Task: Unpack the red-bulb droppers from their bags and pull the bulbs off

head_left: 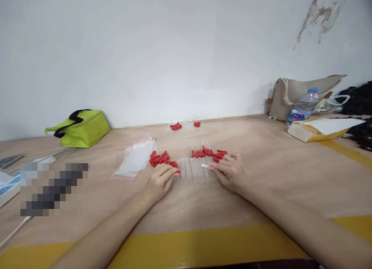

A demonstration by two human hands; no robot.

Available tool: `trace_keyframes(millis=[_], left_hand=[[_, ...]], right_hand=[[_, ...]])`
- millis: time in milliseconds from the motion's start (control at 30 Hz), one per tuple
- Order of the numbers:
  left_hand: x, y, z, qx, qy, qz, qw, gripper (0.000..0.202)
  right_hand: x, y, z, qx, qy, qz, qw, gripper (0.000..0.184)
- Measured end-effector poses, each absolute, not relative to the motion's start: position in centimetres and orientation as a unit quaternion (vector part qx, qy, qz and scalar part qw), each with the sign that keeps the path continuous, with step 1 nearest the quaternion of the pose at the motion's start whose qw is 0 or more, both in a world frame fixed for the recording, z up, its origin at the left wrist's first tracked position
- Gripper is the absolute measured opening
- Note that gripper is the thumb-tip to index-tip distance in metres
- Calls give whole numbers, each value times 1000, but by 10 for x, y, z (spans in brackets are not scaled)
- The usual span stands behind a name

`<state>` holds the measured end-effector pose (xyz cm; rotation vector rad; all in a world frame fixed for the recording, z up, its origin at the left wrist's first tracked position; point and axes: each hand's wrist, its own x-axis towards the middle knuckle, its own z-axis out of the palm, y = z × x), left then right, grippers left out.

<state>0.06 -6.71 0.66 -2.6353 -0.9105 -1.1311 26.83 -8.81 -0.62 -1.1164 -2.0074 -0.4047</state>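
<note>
My left hand is closed in a pinch on a red rubber bulb, beside a pile of similar red bulbs. Between the fingertips of my right hand is a clear dropper tube, its end pointing left. A row of clear dropper tubes with narrow tips lies on the table between my hands. Just behind them, several droppers with red bulbs fitted lie with their thin tips pointing away from me. A few more red bulbs show next to my right fingers.
Clear zip bags lie left of the bulbs; bagged red-bulb pieces rest by the wall. A lime-green bag and power strip are at left. A water bottle, beige bag and open packet stand at right.
</note>
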Motion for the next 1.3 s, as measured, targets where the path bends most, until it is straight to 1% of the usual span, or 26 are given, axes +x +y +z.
trace_keyframes(millis=[67, 133, 200, 233, 333, 433, 533, 700, 833, 933, 1067, 1133, 1200, 1300], left_hand=[[-1, -62, 13, -847, -336, -410, 42, 21], [-5, -52, 23, -810, -395, -432, 43, 24], [-14, -34, 35, -773, -462, -433, 47, 25], [-21, -23, 42, -764, -492, -415, 36, 26], [-41, 11, 57, -762, -554, -333, -48, 29], [-50, 32, 61, -744, -605, -277, -67, 27], [-48, 38, 54, -731, -640, -229, -60, 28], [-45, 38, 42, -733, -651, -190, -62, 27], [-46, 39, 43, -735, -648, -182, -82, 39], [-45, 40, 45, -736, -645, -185, -92, 47], [-44, 41, 46, -735, -642, -199, -93, 50], [-42, 40, 47, -733, -640, -221, -73, 48], [-37, 36, 49, -727, -635, -261, -31, 43], [-17, 24, 51, -729, -611, -308, 19, 30]], right_hand=[[270, -84, -5, -473, -768, -157, 401, 22], [270, -80, -4, -495, -757, -152, 400, 26], [269, -79, -3, -507, -748, -149, 401, 25], [269, -78, -3, -509, -744, -150, 406, 23], [268, -76, -4, -500, -740, -172, 415, 18], [267, -73, -6, -477, -750, -220, 401, 19], [264, -71, -8, -463, -763, -241, 382, 19], [260, -76, -6, -460, -782, -217, 361, 18], [259, -81, -3, -456, -801, -184, 342, 18], [259, -81, -2, -459, -809, -159, 330, 24], [260, -82, -1, -455, -825, -134, 308, 36], [260, -82, -1, -450, -830, -128, 302, 41], [260, -82, 0, -452, -828, -123, 308, 42], [265, -77, 0, -477, -797, -121, 351, 33]])
